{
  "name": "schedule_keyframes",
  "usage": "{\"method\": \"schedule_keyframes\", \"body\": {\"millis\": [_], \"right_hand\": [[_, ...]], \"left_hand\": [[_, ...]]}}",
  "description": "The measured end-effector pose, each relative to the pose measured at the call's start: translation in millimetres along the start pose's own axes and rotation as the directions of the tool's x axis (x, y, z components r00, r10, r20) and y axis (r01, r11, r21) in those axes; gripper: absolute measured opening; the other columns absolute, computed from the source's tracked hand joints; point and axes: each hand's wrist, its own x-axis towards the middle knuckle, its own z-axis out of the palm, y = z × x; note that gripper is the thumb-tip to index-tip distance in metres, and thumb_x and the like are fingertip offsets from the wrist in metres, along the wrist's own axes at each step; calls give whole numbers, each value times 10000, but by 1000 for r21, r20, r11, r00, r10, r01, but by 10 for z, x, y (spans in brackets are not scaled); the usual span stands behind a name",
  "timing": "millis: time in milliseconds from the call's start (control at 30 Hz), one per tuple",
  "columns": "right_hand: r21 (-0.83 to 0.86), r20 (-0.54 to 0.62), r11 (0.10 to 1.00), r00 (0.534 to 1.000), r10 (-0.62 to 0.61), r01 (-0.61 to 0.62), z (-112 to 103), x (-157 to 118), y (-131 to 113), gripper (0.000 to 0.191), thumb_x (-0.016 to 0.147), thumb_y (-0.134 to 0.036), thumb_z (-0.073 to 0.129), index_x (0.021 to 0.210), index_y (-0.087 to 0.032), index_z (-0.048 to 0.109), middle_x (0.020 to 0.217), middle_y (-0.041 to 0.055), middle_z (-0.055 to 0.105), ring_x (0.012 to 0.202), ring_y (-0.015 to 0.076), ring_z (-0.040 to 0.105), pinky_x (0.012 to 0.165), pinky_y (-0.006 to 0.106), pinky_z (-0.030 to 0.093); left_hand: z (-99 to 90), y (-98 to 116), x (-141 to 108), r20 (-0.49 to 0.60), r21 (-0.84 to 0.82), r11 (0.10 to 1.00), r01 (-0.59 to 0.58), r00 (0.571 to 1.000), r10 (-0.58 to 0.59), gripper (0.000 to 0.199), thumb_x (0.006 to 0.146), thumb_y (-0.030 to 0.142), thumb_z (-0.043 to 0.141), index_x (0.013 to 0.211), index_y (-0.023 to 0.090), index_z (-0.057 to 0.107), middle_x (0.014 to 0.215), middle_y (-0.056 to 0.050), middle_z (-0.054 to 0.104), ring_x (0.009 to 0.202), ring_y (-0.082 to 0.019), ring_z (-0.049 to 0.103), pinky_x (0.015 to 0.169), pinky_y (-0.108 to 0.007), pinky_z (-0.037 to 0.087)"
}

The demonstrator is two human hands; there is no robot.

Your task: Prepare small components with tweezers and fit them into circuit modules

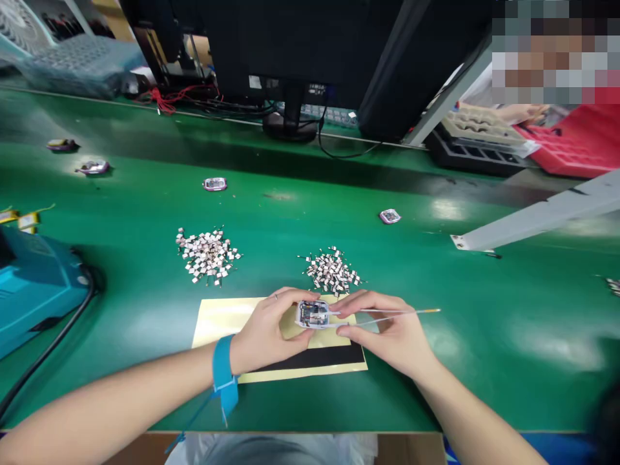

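Observation:
Between the thumb and fingers of my left hand (268, 329) is a small light-coloured device casing (312, 314), its open face showing electronics. My right hand (387, 326) pinches a pair of thin tweezers (387, 314), whose tips reach the casing's right side; whether they grip a part there is too small to tell. Beneath both hands lies a pale yellow sheet (213, 316) with a black strip (310, 357). Just beyond it sits a pile of small white parts with dark leads (333, 271). Another such pile (208, 255) is farther left.
Similar casings lie at the middle (214, 184), right (390, 216) and far left (94, 168). A teal machine (39, 284) with a black cable stands left. A white metal bracket (533, 216) juts in from the right. A monitor (290, 51) stands behind; a person sits beyond red trays (571, 145).

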Motion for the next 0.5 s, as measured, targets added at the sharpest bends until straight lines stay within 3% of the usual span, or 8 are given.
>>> {"method": "schedule_keyframes", "body": {"millis": [167,267,400,500], "right_hand": [[-40,-7,993,994,-109,108,45,-50,68,169,651,-37,668,755,-158,611,774,35,663,735,134,633,680,217,526],[-82,61,969,972,-229,234,29,-71,35,207,679,5,622,828,-136,612,823,63,659,790,145,628,708,231,531],[-141,135,923,931,-339,357,12,-83,-27,240,706,9,585,902,-130,595,851,83,656,837,158,620,753,253,532],[-148,52,933,945,-323,327,38,-117,-34,265,669,-35,655,894,-154,580,843,63,657,804,154,626,727,254,542]], "left_hand": [[24,-4,26,4,22,995,-95,995,95,433,654,111,601,1061,193,479,1012,-65,613,935,-171,560,798,-301,470],[17,-1,46,32,33,990,-138,990,137,366,690,113,585,1040,181,505,1018,-83,611,945,-173,559,804,-304,463],[-10,11,57,66,66,990,-128,990,123,143,708,105,564,833,175,571,1031,-92,606,862,-171,573,745,-306,462],[-29,18,48,59,66,995,-72,996,68,76,715,106,559,677,168,539,1050,-90,603,827,-169,575,709,-308,447]]}}
